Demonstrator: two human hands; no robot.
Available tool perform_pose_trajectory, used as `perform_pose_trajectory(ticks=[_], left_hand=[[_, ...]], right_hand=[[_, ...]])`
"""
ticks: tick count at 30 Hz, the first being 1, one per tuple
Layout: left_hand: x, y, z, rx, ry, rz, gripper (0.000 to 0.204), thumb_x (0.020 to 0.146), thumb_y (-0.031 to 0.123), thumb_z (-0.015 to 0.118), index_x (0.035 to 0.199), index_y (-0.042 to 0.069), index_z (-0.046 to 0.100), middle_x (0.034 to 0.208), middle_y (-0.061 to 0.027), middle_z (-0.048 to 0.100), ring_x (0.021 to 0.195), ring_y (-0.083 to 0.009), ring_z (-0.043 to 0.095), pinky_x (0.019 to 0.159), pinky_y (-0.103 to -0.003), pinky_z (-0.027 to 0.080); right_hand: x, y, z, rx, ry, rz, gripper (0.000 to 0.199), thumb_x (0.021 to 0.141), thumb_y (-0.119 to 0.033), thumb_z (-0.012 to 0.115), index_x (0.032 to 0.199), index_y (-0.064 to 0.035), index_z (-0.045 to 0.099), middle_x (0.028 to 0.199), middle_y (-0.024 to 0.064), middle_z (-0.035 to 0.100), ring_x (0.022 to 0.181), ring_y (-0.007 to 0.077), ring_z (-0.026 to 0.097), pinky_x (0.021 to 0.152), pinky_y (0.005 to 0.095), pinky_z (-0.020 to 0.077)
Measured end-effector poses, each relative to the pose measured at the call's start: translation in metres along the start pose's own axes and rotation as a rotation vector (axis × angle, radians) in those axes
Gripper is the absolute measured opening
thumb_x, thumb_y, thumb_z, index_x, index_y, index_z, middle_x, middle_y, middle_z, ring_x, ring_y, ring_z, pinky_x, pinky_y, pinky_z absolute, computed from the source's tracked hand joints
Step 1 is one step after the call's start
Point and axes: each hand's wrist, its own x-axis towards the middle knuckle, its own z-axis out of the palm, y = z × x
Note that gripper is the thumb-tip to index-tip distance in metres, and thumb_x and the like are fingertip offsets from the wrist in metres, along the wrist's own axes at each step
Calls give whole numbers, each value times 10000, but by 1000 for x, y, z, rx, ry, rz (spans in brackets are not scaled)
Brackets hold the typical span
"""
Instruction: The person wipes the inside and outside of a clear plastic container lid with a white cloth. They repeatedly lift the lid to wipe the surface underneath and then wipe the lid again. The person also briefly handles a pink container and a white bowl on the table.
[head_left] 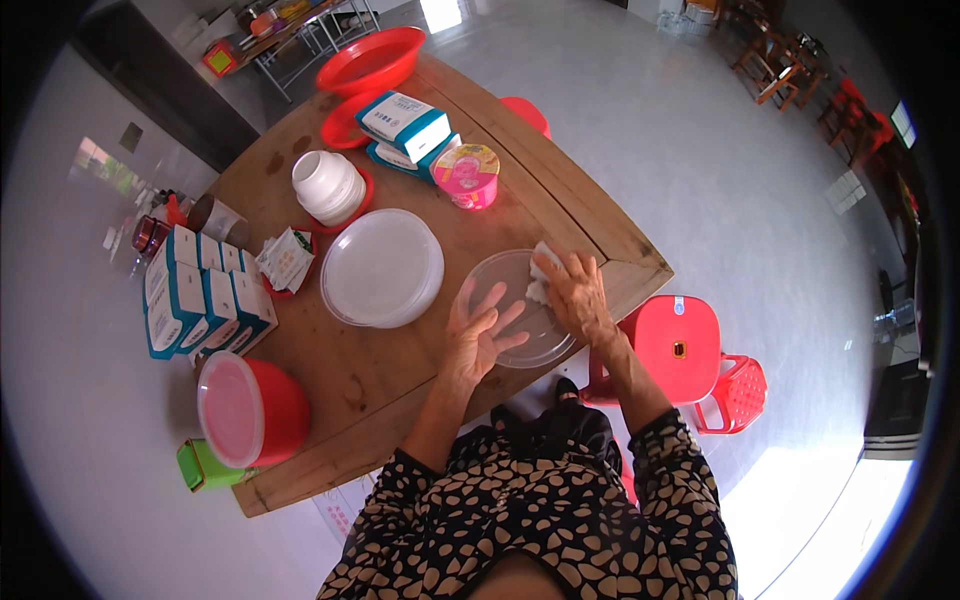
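A round clear plastic lid (535, 345) is at the table's near right edge. My left hand (478, 338) is at its left side, palm up and fingers spread, and steadies the lid. Some of those fingers show through or against the clear plastic; which ones lie over or under it is hard to tell. On the lid's upper right, my right hand (575, 295) presses a crumpled white tissue (543, 268), its fingers bent over it. Left of the lid lies a stack of round translucent lids (382, 268).
The wooden table (350, 390) bears blue-and-white boxes (180, 305), a red lidded tub (265, 410), a green container (208, 465), white bowls (328, 187), a pink cup (467, 178), more boxes (405, 122) and a red basin (370, 62). Red stools (675, 350) stand to the right.
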Motion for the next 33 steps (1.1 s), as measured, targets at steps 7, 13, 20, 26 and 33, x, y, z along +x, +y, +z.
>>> perform_pose_trajectory(ticks=[7,13,20,26,33], left_hand=[[2,-1,-3,-20,-16,30,797,867,21,571,1464,199,74,1460,-177,283,1218,-417,458,787,-595,526],[9,-10,-19,-157,-96,29,661,935,234,519,1464,208,124,1454,-152,300,1177,-337,510,813,-521,537],[6,-8,-17,-176,-183,-12,679,937,509,429,1473,232,116,1463,-150,267,1214,-324,461,841,-506,532],[4,-5,-14,-115,-173,-16,763,902,561,459,1482,272,56,1486,-143,213,1253,-408,393,831,-563,518],[8,-6,-17,-114,-205,1,732,910,570,430,1477,256,89,1473,-119,268,1282,-328,396,924,-533,471]], right_hand=[[9,7,14,54,25,139,423,781,-83,601,1197,-151,574,1237,87,530,1044,326,492,847,434,428],[-32,-51,-8,-12,-64,-142,467,725,-116,662,1182,-174,588,1300,50,488,1109,297,467,819,418,440],[-10,-50,8,28,-76,-202,460,729,-115,657,1180,-170,591,1292,65,501,1089,313,475,841,425,427],[33,-16,20,33,-41,93,433,738,-124,637,1168,-157,593,1215,66,543,1051,324,481,841,449,422],[53,-46,40,-63,-122,-54,450,724,-117,643,1170,-140,590,1195,77,545,1087,331,466,897,459,410]])
